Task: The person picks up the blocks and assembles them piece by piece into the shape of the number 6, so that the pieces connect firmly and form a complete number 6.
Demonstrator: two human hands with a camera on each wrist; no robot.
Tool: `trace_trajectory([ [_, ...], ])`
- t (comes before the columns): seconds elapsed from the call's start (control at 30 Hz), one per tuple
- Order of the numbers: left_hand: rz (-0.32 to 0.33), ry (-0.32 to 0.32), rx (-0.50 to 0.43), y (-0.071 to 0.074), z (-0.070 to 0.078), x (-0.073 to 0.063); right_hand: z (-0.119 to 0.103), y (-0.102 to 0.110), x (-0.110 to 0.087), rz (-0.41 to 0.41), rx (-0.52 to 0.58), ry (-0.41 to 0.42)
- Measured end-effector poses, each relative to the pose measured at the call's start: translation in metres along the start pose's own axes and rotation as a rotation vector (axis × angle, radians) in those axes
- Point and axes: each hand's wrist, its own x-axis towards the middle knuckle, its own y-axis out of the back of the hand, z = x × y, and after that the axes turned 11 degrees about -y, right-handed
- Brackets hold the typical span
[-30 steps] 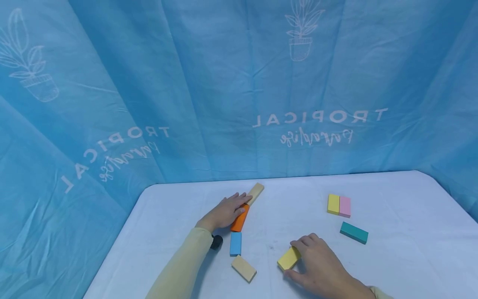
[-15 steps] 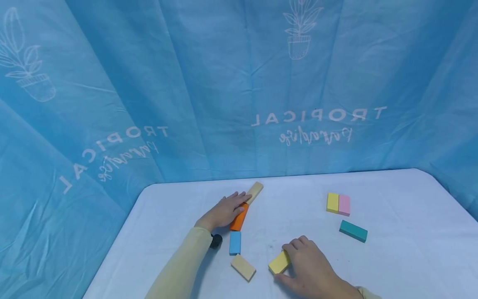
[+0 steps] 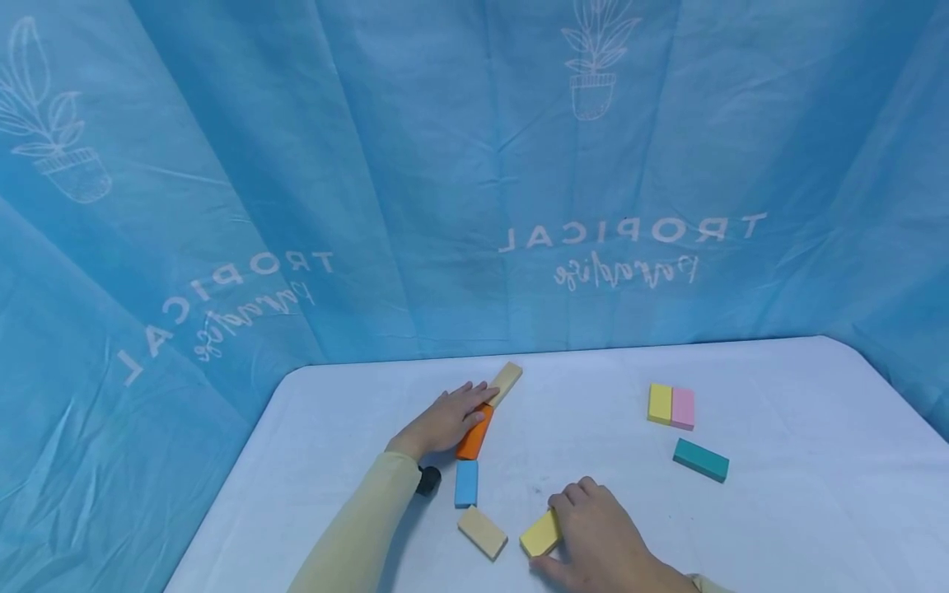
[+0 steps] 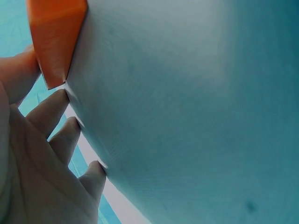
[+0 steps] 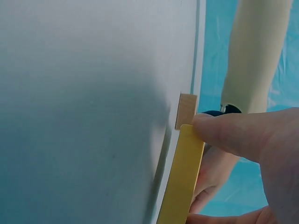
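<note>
My right hand grips a yellow block by its ends, thumb at the near end and fingers at the far end. In the right wrist view the yellow block shows close up, a plain wooden block just beyond it. On the left, my left hand reaches over an orange block, fingers extended across the near part of a plain wooden plank. The left wrist view has the thumb beside the orange block and fingertips down at the table surface.
Below the orange block lie a blue block and a slanted wooden block, forming a curved line. Farther right sit a second yellow block, a pink block and a green block. A blue curtain hangs behind the white table.
My right hand has slid left and slightly toward me with the yellow block, bringing it nearer the slanted wooden block. My left hand stays in place.
</note>
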Motion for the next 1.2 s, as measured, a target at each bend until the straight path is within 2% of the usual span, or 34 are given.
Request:
trace_trajectory([
  [0.37,-0.003,-0.008,0.013,-0.002,-0.003,0.002,-0.01,0.0,0.001,0.01,-0.056,0.019],
  [0.87,0.002,-0.011,0.011,-0.002,-0.003,0.001,-0.014,-0.004,0.005,-0.002,-0.076,0.021],
  [1.2,-0.003,-0.007,0.011,-0.001,-0.002,0.0,-0.01,-0.003,0.005,0.012,-0.013,-0.023],
])
